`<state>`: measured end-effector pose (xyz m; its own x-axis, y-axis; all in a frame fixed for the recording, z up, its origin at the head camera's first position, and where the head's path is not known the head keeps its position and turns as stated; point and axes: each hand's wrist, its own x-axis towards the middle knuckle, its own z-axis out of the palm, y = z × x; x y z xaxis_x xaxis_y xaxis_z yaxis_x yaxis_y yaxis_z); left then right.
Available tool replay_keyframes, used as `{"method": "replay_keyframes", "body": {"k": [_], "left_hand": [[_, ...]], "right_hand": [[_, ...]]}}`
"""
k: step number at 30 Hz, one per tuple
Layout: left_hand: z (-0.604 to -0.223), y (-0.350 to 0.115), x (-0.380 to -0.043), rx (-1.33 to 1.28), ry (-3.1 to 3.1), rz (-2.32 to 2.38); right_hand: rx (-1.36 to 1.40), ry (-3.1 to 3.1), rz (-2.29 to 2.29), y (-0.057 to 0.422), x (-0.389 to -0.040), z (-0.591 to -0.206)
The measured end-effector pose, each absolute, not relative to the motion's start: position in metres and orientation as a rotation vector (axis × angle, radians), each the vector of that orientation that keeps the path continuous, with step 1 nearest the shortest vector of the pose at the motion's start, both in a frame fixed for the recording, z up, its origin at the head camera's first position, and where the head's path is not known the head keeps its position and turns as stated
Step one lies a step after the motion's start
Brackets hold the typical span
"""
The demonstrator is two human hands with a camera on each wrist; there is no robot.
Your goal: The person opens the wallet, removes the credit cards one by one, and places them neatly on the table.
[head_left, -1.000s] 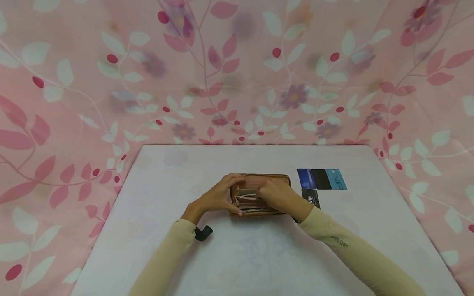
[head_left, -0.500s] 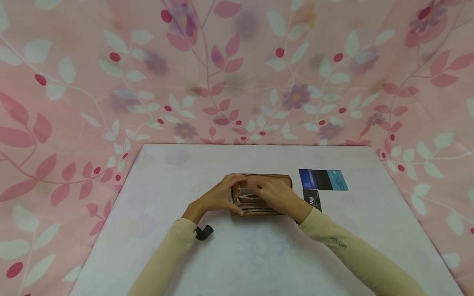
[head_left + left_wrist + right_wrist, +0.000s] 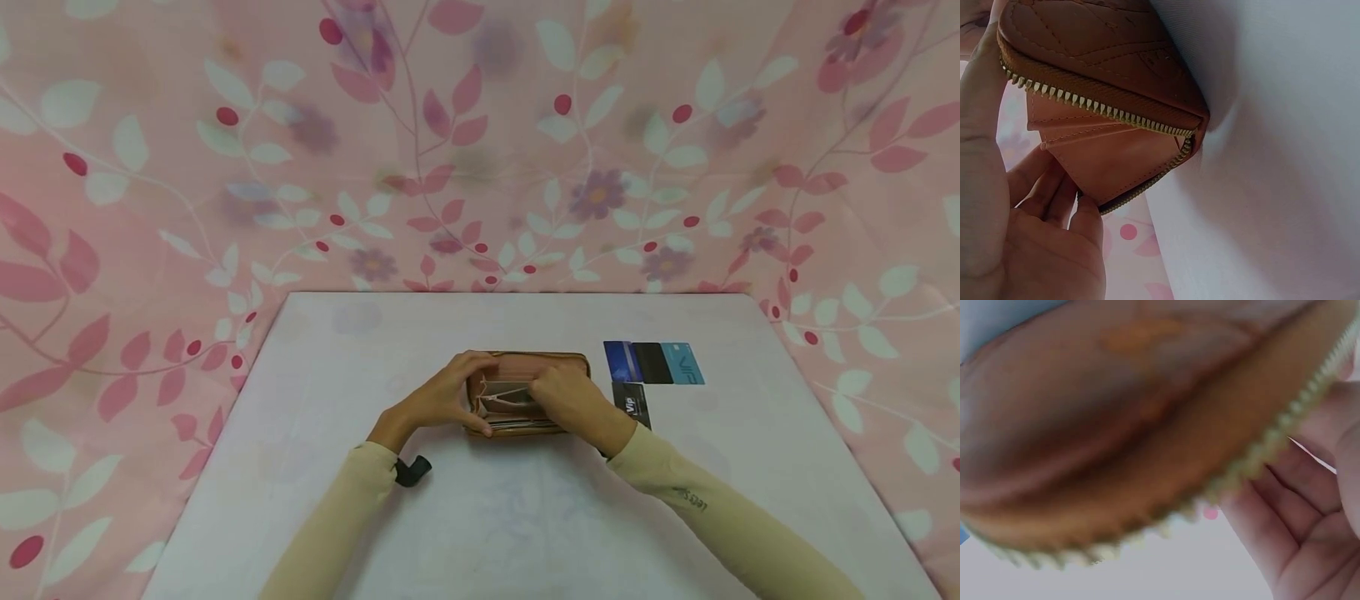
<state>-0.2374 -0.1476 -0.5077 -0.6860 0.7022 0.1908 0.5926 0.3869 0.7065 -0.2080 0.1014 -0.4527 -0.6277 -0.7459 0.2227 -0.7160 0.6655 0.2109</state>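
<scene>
A brown zip-around wallet (image 3: pixel 528 364) lies gaping on the white table (image 3: pixel 480 517). My left hand (image 3: pixel 435 400) grips its left end, with the thumb on the near edge and fingers at the far edge. In the left wrist view the brass zip teeth (image 3: pixel 1100 107) and tan inner folds (image 3: pixel 1116 162) show beside this hand. My right hand (image 3: pixel 573 404) reaches into the wallet's right half with curled fingers, at the pale edge of an inner pocket (image 3: pixel 502 394). Its fingertips are hidden in the head view. The wallet's blurred outside (image 3: pixel 1141 425) fills much of the right wrist view.
Right of the wallet lie a dark blue card (image 3: pixel 619 362), a black card (image 3: pixel 651 363) and a light blue card (image 3: pixel 681 364) in a row. Below them is a black "Vip" card (image 3: pixel 632 402), partly beside my right wrist. Floral pink cloth (image 3: pixel 480 167) stands behind the table.
My right hand first shifted slightly left and up inside the wallet, then back right. More of the inner pocket's pale edge shows now. My left hand and the cards have stayed put.
</scene>
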Motion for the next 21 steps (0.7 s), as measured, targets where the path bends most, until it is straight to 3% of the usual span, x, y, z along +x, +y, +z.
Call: {"method": "replay_keyframes", "body": {"k": [8, 21], "left_hand": [[-0.5080, -0.1482, -0.2371, 1.207, 2.501, 1.181], [-0.5109, -0.1490, -0.2395, 1.188, 2.517, 1.192]], "right_hand": [[1.194, -2.803, 0.154, 0.1029, -0.2121, -0.4449], [1.218, -2.738, 0.143, 0.1051, -0.2124, -0.4518]]}}
